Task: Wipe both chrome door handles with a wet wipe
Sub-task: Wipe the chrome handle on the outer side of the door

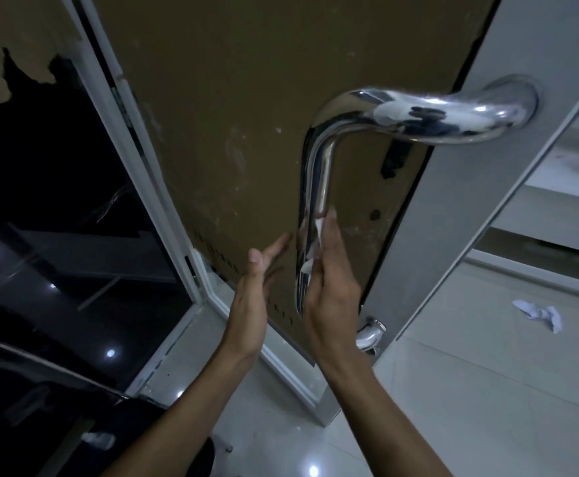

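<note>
Plainly, the right hand (329, 280) presses one white wet wipe (312, 246) against the lower stretch of a chrome door handle (319, 173), its fingers laid nearly straight up along the bar with the wipe trapped between them and the metal. The left hand (252, 294) stands just beside the bar, spread open with fingers extended, its fingertips against the brown panel of the door (219, 132) and holding nothing. Two bare forearms reach up from the bottom of the view.

Only one handle shows in full: a long curved tube that leaves the door's grey edge at the upper right, bends, and runs down to a lower mount (370, 333) just below the right wrist. A second handle cannot be made out.

Beyond the door, one crumpled white wipe (539, 315) lies on the pale tiled floor (470, 390) to the right, well apart from the hands. One more pale scrap (100, 440) lies low at the left, near the dark glass pane (57, 201) and its white frame.
</note>
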